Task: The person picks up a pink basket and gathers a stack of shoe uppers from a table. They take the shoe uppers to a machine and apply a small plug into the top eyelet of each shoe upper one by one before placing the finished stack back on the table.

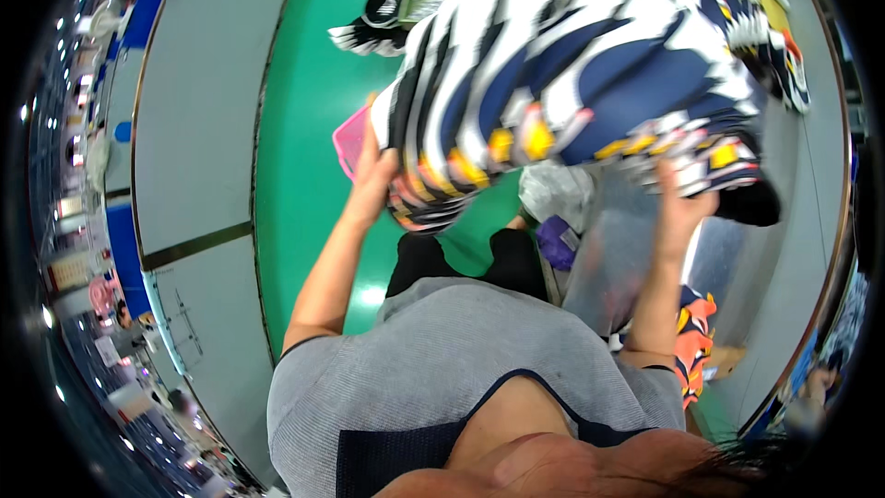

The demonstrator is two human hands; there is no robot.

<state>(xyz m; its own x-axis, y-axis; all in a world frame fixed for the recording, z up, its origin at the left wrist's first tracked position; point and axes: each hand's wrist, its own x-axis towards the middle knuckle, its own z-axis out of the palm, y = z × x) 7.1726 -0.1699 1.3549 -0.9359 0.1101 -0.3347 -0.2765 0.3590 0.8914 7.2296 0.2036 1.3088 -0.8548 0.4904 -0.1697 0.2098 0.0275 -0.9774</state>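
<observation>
A long, thick bundle of patterned fabric pieces (590,74), striped in white, navy and black with yellow and orange patches, arches in front of me and is blurred by motion. My left hand (371,177) grips its left end, fingers partly hidden behind the cloth. Around the lower right end my right hand (684,207) is closed, its thumb up against the layers. Beside my left hand shows a flat pink thing (350,140), partly covered; whether I hold it cannot be made out.
Grey tabletops (207,92) run along the left, and another grey surface (797,194) lies right. Fabric pieces (396,5) are piled beyond the bundle. A clear plastic bag (556,192), a purple bundle (557,242) and orange patterned cloth (696,343) are nearer me, above the green floor (309,194).
</observation>
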